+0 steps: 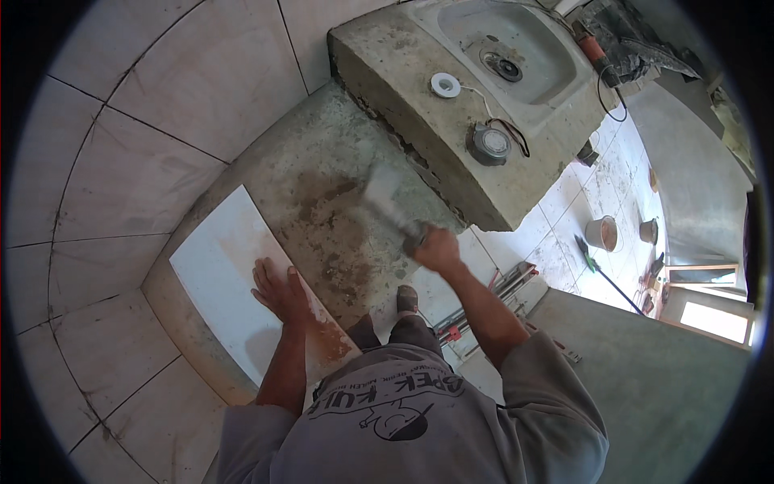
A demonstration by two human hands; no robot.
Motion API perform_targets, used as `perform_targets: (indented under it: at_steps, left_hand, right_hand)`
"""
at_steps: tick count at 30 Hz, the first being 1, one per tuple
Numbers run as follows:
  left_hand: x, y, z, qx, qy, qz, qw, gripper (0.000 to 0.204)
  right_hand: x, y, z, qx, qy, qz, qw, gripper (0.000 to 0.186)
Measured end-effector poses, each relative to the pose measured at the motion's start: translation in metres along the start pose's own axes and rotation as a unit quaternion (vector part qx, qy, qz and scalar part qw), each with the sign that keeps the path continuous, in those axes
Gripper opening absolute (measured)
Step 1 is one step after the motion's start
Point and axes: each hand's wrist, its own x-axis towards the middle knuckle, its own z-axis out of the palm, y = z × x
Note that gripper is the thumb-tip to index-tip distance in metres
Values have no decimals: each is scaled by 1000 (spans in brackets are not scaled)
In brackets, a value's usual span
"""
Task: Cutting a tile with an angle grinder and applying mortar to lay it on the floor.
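My left hand (281, 292) lies on a large white tile (230, 266), fingers stretched out and spread over its surface. Brown smears mark the tile's lower right edge near my body. In my right hand (438, 249), the fingers wrap the handle of a flat-headed hand tool (382, 190). Motion smears its pale broad head, so I cannot tell whether it is a scraper, a trowel or a brush. That head hovers over or meets the rough grey concrete surface (278, 153), beside a patch of damp brown dirt (326, 218).
A concrete counter (379, 60) with a grey sink (516, 48) bears a tape measure (490, 145), a white tape roll (445, 85) and a red-and-black power tool (595, 52). A tile cutter (492, 302) lies right of my feet. Buckets (601, 234) and a broom (592, 262) stand farther right.
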Motion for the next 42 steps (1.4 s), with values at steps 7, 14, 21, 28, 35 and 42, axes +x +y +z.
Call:
perform_targets:
  at_steps: [7,14,21,28,35,42]
  left_hand:
    - [-3,-3,-2,18,-9,-1,1000,57]
    - [6,6,11,21,9,13,1000,57]
    - [2,0,2,19,-10,-11,1000,58]
    - [4,1,7,27,10,5,1000,59]
    - [4,4,5,18,10,9,1000,58]
    - [1,-1,0,28,7,2,1000,58]
  right_hand:
    - [-4,-23,-21,-14,-31,55,998,42]
    - [21,7,-6,21,-34,87,995,45]
    - [3,-49,-28,4,-57,-31,998,43]
    - [29,-49,-12,13,-69,93,993,42]
    - [50,-32,-20,-9,-42,42,998,40]
    - [23,-68,-19,16,-20,-36,999,38]
